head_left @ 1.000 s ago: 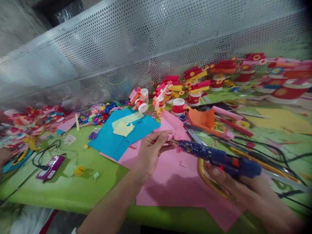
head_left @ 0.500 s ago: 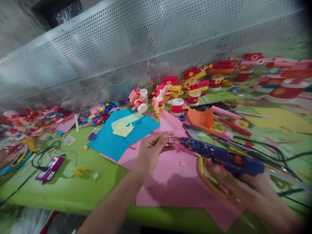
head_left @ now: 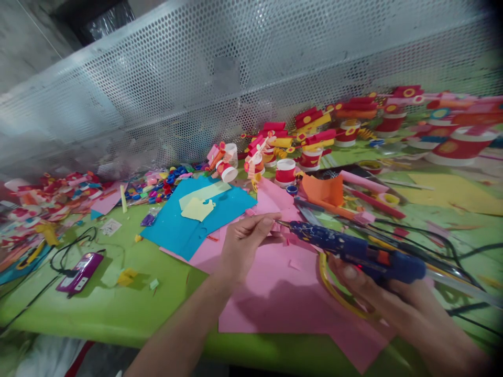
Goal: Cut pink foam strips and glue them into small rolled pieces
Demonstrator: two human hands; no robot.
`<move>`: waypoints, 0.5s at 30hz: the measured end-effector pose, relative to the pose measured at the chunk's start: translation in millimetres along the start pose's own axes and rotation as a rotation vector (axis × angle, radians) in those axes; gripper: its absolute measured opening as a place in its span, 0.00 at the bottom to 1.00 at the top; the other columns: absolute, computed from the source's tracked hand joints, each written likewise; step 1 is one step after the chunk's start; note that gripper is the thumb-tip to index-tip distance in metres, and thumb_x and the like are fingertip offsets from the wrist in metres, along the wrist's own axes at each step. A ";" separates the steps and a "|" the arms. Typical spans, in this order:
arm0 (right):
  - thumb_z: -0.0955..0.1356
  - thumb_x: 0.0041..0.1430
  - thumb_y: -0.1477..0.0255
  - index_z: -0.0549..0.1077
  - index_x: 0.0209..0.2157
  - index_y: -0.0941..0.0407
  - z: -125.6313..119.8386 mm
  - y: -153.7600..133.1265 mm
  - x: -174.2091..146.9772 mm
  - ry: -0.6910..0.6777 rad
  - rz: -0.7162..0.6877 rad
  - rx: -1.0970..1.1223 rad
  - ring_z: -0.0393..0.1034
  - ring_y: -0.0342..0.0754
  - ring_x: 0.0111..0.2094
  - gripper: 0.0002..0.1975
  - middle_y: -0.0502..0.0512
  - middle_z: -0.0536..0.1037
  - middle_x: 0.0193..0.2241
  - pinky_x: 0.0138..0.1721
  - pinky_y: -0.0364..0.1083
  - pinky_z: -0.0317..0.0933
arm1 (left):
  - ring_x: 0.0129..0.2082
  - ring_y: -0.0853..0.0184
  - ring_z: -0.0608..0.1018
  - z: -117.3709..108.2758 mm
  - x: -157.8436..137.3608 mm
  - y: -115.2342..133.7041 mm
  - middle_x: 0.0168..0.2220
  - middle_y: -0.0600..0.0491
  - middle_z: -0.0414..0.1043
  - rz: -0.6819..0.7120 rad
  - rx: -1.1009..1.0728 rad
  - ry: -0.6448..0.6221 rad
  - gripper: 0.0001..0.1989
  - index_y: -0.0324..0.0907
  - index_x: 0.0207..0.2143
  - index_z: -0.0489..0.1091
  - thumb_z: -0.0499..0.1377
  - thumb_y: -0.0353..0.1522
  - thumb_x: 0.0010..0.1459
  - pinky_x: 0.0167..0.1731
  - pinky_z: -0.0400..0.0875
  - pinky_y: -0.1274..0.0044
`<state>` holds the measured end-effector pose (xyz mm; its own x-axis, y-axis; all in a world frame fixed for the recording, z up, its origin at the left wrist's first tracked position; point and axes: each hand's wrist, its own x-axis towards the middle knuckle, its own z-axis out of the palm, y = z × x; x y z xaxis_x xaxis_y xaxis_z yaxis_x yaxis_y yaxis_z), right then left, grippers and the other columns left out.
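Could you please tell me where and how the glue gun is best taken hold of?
The glue gun is probably best gripped at its thicker rear, from the near right, where the right hand has it. Its narrow tip points toward the left hand and may be hot, so avoid the front.

This looks like a craft workshop, judging by its long green bench (head_left: 129, 314) strewn with materials. Take the blue sheet (head_left: 184, 230) as the landmark. To its right, a row of red-and-white cup models (head_left: 312, 158), much alike, suggests making in numbers; nearer on that side is a glue gun (head_left: 340, 246). Just behind it to the left lie small colourful pieces (head_left: 168, 182); farther left and nearer are a purple power strip (head_left: 79, 275) and dark cords (head_left: 58, 254). Behind it rises a perforated metal panel (head_left: 165, 84), with a bare grey wall (head_left: 23, 31) beyond, to its far left.
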<state>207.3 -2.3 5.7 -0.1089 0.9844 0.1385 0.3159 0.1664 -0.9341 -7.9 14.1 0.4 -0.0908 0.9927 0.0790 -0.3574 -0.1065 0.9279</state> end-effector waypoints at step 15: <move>0.76 0.43 0.41 0.71 0.17 0.54 0.3 -0.4 0.7 -0.007 0.088 0.097 0.55 0.45 0.19 0.30 0.49 0.65 0.14 0.19 0.45 0.51 | 0.32 0.69 0.83 -1.0 -0.9 -0.3 0.34 0.50 0.82 0.009 -0.016 -0.016 0.12 0.44 0.40 0.85 0.69 0.42 0.59 0.39 0.83 0.75</move>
<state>206.8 -1.7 6.1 -0.0915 0.9944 0.0526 0.2316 0.0726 -0.9701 -8.6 13.1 -0.3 -0.0789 0.9925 0.0935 -0.3713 -0.1163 0.9212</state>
